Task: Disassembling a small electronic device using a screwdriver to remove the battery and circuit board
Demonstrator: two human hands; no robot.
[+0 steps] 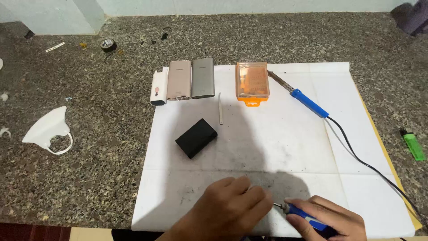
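Observation:
My right hand (pixel 332 219) grips a small blue-handled screwdriver (pixel 299 213) near the front edge of a white paper sheet (pixel 276 134); its metal tip points left toward my left hand (pixel 232 205). My left hand is curled with its fingers closed, resting on the paper just beside the tip; whatever lies under it is hidden. A black rectangular block (pixel 196 138) lies on the paper farther back.
At the sheet's far edge sit a white power bank (pixel 159 86), a pink one (pixel 179 80), a grey one (pixel 203 78), tweezers (pixel 220 108) and an orange bit case (pixel 252 82). A blue soldering iron (pixel 305 100) trails its cord right. A white mask (pixel 48 128) and green lighter (pixel 414 146) lie on the granite counter.

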